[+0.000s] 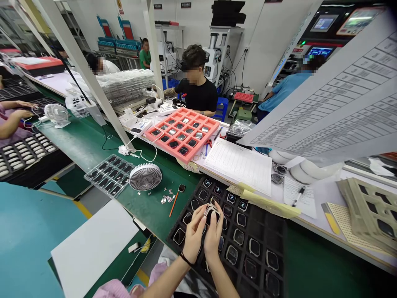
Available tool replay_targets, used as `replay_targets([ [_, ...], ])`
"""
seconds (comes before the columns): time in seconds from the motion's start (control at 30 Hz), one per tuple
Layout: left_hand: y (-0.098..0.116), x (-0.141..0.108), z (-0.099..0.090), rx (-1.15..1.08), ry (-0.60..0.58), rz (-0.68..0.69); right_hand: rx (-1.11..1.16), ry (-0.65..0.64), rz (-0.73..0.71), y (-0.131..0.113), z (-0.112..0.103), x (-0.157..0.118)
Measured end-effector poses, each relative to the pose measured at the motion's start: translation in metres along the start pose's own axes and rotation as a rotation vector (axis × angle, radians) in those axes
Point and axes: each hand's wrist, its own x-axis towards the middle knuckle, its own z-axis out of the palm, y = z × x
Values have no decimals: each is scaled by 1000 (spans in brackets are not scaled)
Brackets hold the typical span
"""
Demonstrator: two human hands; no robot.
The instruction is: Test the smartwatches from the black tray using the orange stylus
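Observation:
Between my two hands I hold a smartwatch case (212, 215) with a dark face and a pale metal frame. My left hand (196, 231) grips its left edge with fingers and thumb. Around the right side, my right hand (214, 236) has its fingers curled and its thumb against the face. Both hands are over a black foam tray (263, 225), whose compartments hold several watch cases, such as a silver-framed watch (238, 237). Along the tray's far row, a few watches (231, 198) have lit screens. What lies under my hands is partly hidden.
Left of the tray are an orange stick tool (174, 204), a small dark watch module (181, 188), small scattered pieces (167, 198), a round fan (145, 177) and a clear tray of black parts (110, 176). The shelf behind bears a pink tray (198, 120) and paper forms (240, 163). Co-workers sit beyond.

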Motion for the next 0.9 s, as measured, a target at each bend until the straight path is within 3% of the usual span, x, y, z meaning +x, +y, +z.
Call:
replay_targets([
  [0.33,-10,-4,-8,53,-126,-27,12,-57,-1,1,-6,0],
  [0.47,-8,6,-23,339,-352,74,-9,-114,142,8,-21,13],
  [0.57,-7,12,-27,572,-450,191,-87,-192,127,13,-31,15],
  [0.77,-23,14,-18,775,-421,242,-206,-247,50,24,-35,0],
  [0.9,-28,16,-19,835,-427,269,-189,-275,74,21,-39,-2],
])
